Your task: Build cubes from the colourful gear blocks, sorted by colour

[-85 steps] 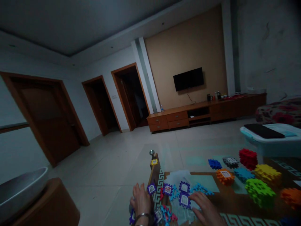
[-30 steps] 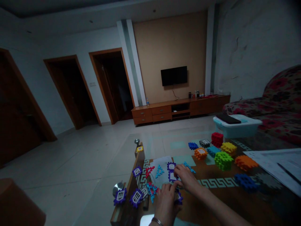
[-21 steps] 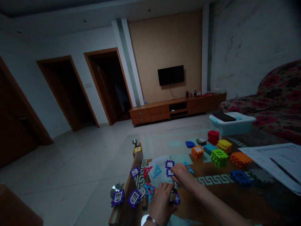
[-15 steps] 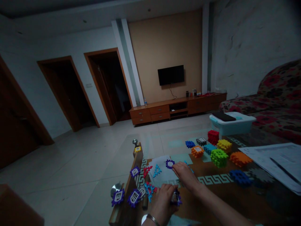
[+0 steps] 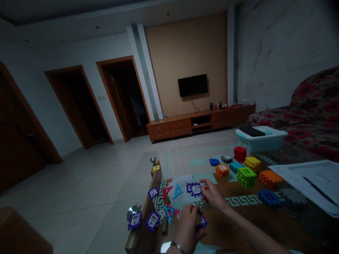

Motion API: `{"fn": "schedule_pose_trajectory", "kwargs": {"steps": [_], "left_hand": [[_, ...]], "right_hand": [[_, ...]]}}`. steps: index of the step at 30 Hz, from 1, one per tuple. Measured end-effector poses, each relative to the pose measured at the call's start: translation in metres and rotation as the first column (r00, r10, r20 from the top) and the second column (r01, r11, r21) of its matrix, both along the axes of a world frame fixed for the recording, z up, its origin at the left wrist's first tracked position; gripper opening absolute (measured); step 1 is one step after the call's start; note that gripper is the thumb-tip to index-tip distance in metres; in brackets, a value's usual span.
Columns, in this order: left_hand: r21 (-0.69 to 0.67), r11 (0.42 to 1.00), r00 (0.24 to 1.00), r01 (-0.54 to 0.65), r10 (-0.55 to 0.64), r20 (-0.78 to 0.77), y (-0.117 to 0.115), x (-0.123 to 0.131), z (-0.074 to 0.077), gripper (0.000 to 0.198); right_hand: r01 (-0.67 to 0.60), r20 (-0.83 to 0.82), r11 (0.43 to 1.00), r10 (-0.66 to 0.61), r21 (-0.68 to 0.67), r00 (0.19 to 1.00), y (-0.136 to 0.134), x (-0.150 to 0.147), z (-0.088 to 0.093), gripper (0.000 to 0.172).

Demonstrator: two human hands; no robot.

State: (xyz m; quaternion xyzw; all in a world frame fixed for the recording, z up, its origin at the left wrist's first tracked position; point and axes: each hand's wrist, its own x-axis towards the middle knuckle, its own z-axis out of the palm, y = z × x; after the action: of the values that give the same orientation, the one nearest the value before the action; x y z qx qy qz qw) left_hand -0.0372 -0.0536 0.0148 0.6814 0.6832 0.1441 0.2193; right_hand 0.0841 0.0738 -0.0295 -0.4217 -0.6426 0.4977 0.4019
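Observation:
My right hand (image 5: 213, 196) pinches a purple notched building tile (image 5: 196, 190) with a white window insert, just above a white sheet of paper (image 5: 182, 197). More purple shows at this tile's left, perhaps a second tile partly behind it. Nearer to me, my left hand (image 5: 187, 221) has its fingers curled over another purple tile (image 5: 203, 220), mostly hidden beneath them. Left of the hands lie light-blue triangle pieces (image 5: 177, 191), a red piece (image 5: 166, 192) and a cluster of blue and red pieces (image 5: 169, 213).
Purple window tiles (image 5: 153, 221) and a yellow tile (image 5: 156, 168) lie along the glass table's left side. Coloured tile stacks, including green (image 5: 246, 176) and orange (image 5: 270, 177), stand at right. Beyond are papers with a pen (image 5: 317, 188) and a lidded box (image 5: 261, 139).
My right hand has drawn slightly right and now shows a purple window tile between its fingers. My left hand has shifted a little to the right, still over its tile.

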Motion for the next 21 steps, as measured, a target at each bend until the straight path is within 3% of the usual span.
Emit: {"fn": "schedule_pose_trajectory", "kwargs": {"steps": [4, 6, 9, 11, 13, 17, 21], "left_hand": [[0.091, 0.985, 0.978, -0.15, 0.135, 0.157, 0.0, -0.002, 0.001, 0.062], [0.135, 0.956, 0.931, -0.259, 0.209, 0.3, 0.002, -0.004, 0.002, 0.06], [0.185, 0.93, 0.864, -0.318, 0.204, 0.461, 0.006, -0.01, 0.007, 0.044], [0.254, 0.912, 0.857, -0.322, 0.167, 0.487, 0.007, -0.013, 0.01, 0.026], [0.327, 0.891, 0.871, -0.314, 0.133, 0.474, 0.006, -0.016, 0.014, 0.017], [0.437, 0.87, 0.902, -0.229, 0.02, 0.432, 0.001, -0.012, 0.019, 0.015], [0.416, 0.899, 0.936, -0.134, -0.022, 0.35, 0.0, -0.014, 0.025, 0.021]], "right_hand": [[-0.103, -0.095, 0.993, 0.098, -0.049, 0.991, -0.012, 0.008, 0.006, 0.044], [-0.149, -0.108, 0.989, 0.149, 0.002, 0.983, -0.021, 0.011, 0.011, 0.042], [-0.201, -0.054, 0.969, 0.211, 0.144, 0.976, -0.035, 0.014, 0.021, 0.028], [-0.276, -0.032, 0.949, 0.284, 0.15, 0.958, -0.042, 0.016, 0.027, 0.02], [-0.373, -0.072, 0.925, 0.378, 0.075, 0.923, -0.045, 0.019, 0.031, 0.025], [-0.512, -0.186, 0.859, 0.504, 0.006, 0.844, -0.042, 0.027, 0.034, 0.033], [-0.585, -0.116, 0.811, 0.584, 0.031, 0.803, -0.037, 0.035, 0.039, 0.028]]}}
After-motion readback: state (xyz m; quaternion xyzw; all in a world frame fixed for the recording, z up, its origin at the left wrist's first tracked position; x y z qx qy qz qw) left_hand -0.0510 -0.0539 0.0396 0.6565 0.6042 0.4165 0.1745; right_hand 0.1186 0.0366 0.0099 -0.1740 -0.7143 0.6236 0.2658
